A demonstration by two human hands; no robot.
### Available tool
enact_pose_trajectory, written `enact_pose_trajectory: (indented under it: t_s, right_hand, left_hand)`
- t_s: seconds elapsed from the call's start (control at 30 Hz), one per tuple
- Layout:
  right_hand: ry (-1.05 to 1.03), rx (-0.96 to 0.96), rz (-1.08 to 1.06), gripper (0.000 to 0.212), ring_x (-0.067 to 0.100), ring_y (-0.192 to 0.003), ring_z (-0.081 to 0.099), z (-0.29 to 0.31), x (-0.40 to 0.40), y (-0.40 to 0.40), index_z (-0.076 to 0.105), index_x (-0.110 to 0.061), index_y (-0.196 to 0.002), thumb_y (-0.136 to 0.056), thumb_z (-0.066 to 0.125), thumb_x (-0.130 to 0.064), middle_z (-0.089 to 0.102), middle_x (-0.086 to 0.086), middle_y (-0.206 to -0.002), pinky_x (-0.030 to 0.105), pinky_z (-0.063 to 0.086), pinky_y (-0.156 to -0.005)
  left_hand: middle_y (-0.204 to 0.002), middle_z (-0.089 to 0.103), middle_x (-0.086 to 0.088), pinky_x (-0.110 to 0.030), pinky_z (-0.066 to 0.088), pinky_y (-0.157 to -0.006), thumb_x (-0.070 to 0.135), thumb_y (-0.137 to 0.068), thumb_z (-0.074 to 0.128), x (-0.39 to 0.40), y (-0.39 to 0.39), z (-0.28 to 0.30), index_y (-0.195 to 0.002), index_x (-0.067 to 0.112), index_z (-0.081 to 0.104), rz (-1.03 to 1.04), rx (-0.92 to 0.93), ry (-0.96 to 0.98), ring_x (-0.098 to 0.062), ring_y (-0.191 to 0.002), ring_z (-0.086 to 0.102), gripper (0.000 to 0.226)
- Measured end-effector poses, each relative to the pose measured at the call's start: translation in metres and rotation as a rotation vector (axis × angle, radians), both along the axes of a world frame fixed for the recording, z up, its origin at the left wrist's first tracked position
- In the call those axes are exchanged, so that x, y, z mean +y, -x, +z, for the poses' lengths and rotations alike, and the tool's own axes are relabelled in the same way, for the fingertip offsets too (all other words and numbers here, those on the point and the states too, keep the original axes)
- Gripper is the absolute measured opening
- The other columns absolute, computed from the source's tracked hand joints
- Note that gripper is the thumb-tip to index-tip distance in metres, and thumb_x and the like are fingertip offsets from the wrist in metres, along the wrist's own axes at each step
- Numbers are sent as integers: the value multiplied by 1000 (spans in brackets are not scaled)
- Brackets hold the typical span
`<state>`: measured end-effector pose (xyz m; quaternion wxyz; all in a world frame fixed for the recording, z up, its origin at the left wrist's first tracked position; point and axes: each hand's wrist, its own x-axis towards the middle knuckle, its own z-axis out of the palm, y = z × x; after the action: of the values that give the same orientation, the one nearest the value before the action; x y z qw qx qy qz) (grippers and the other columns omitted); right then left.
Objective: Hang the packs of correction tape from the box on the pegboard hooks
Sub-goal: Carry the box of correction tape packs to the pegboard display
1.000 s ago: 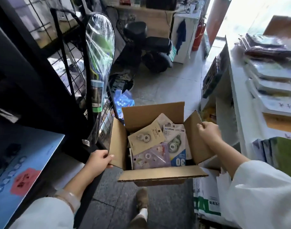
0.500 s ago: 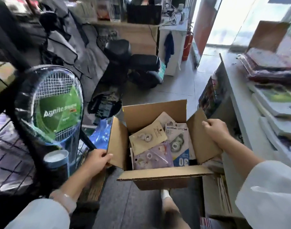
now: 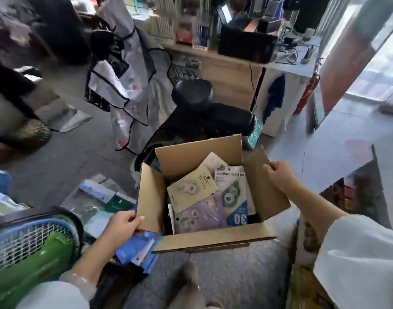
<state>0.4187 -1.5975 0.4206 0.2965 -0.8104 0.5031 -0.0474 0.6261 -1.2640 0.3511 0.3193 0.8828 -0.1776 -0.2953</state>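
An open cardboard box (image 3: 197,157) is carried in front of me, flaps up. Inside lie several packs of correction tape: a tan card pack (image 3: 191,188) on top, a purple pack (image 3: 202,217) below it, and a white and blue pack (image 3: 234,197) marked 30 at the right. My left hand (image 3: 124,224) grips the left flap, thumb on its inner face. My right hand (image 3: 280,175) grips the right flap near its top edge. No pegboard hooks are in view.
A black scooter (image 3: 204,112) stands just beyond the box. A wrapped racket (image 3: 35,237) with a green label is at the lower left. Blue packets (image 3: 137,250) lie under the box. A wooden counter (image 3: 231,70) is at the back, a grey shelf (image 3: 347,148) to the right.
The view has swung left and away from the wire rack. The racket has slid to the lower left corner. Both hands keep the same hold on the box flaps.
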Motion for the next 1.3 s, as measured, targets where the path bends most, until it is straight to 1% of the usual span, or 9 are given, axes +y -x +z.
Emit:
enact_pose_trajectory:
  t_s: [0.1,0.3,0.53,0.6,0.7,0.87,1.03,1.17,1.3]
  right_hand:
    - [29,24,116,35,30,-79,62,-4,-42,-72,67,1,-99,-95,44,-25,68,18,-90,38,53,-75]
    - [90,122,354,35,28,-79,63,-8,-89,-227,66,0,-89,-95,43,-26,66,15,-85,37,53,-70]
    - [56,109,616,32,20,-63,55,-11,-80,-398,63,1,-83,-94,45,-24,60,8,-73,27,37,-50]
    - [37,93,697,31,21,-65,56,-14,-70,-447,65,0,-87,-94,46,-23,62,9,-76,27,40,-52]
    - [58,80,858,31,27,-76,61,-16,-50,-524,66,-2,-90,-94,45,-24,64,12,-84,29,43,-61]
    - [49,37,1085,37,27,-72,53,-1,-13,-652,48,-10,-62,-96,43,-24,53,9,-73,27,37,-59]
    - [127,-25,1332,31,25,-73,49,33,26,-759,48,-6,-70,-95,40,-23,52,11,-79,26,35,-62]
    - [94,-132,1414,27,26,-74,48,66,55,-824,53,-5,-79,-95,40,-22,49,7,-75,27,35,-61]
    - [87,-178,1452,37,23,-78,46,75,68,-877,41,-10,-61,-95,40,-23,47,7,-73,28,34,-66]
  left_hand:
    - [-49,33,0,-30,27,-54,11,-85,63,-24,-38,-18,-51,16,34,50,-40,-56,-17,-51,34,45]
    - [-43,40,3,-28,30,-50,17,-87,60,-57,-109,-39,-50,14,37,243,-50,-135,-15,-49,42,44]
    - [-67,62,-29,-47,53,-66,10,-86,61,-34,-181,-75,-61,1,59,685,95,-80,-40,-69,64,27]
    - [-58,58,-24,-35,46,-59,7,-87,60,-32,-192,-53,-61,-3,58,824,69,-51,-30,-59,60,28]
    - [-55,59,-18,-39,49,-63,12,-89,58,-25,-220,-31,-67,-6,61,963,-6,-66,-29,-59,60,28]
    - [-70,63,-26,-34,42,-64,11,-88,58,-9,-283,2,-66,4,60,1199,-133,-142,-35,-67,57,24]
    - [-90,63,-35,-38,37,-69,13,-91,54,-19,-328,47,-86,-9,65,1349,-219,-283,-45,-90,58,25]
    - [-64,57,-29,-33,43,-61,7,-90,53,-21,-364,76,-57,0,52,1455,-291,-277,-35,-73,65,34]
    - [-86,62,-37,-36,34,-66,11,-91,53,-12,-401,94,-80,-12,62,1439,-325,-385,-43,-84,59,27]
